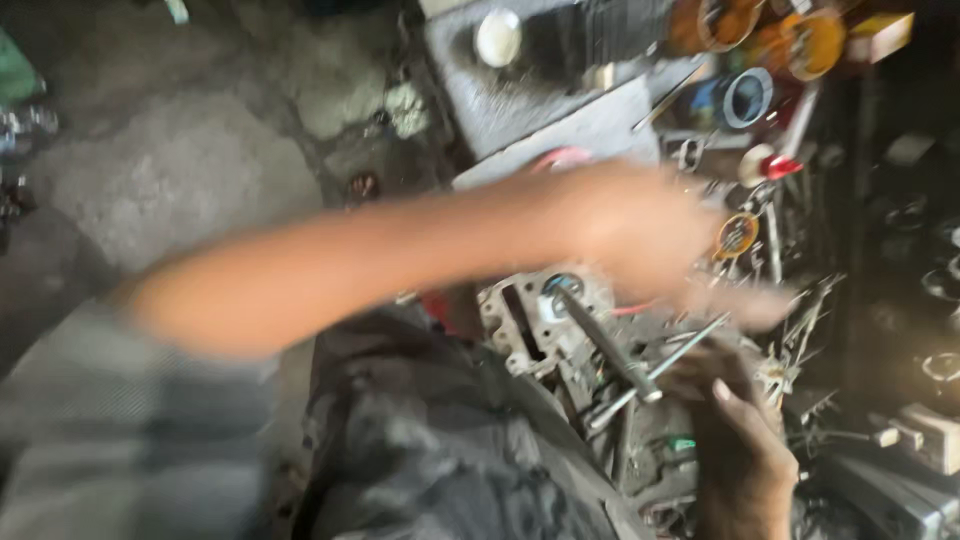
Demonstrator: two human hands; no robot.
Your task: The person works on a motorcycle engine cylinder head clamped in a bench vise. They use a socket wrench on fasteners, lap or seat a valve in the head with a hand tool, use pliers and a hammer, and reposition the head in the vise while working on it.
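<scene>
The left hand (pixel 640 225) was stretched across the view towards the cluttered right side, so blurred by its motion that the state of its grip could not be told; nothing could be made out in it. The right hand (pixel 735 435) was held low at the lower right, its fingers curled about the lower end of a long metal rod (pixel 655 372), which was crossed by a dark-handled screwdriver (pixel 605 335). Whether that grip was closed fully on the rod, or on both tools, could not be told.

The screwdriver's tip was pointed into a grey cast-metal part (pixel 530 320), which was propped against the person's dark-trousered knee (pixel 420 440), probably so that it was steadied while being worked on. The rod seemed to be held slanting so that its upper end was kept near the same part.

Beyond the hands, a grey block (pixel 530 100) was seen with a white round cap (pixel 497 38) on it. Further right, an orange tub (pixel 812 42) and a blue-and-white ring-shaped container (pixel 748 98) were crowded among loose tools; what was in them could not be made out. A small red-capped piece (pixel 775 166) lay nearby. The rough grey floor (pixel 180 170) filled the left of the view.
</scene>
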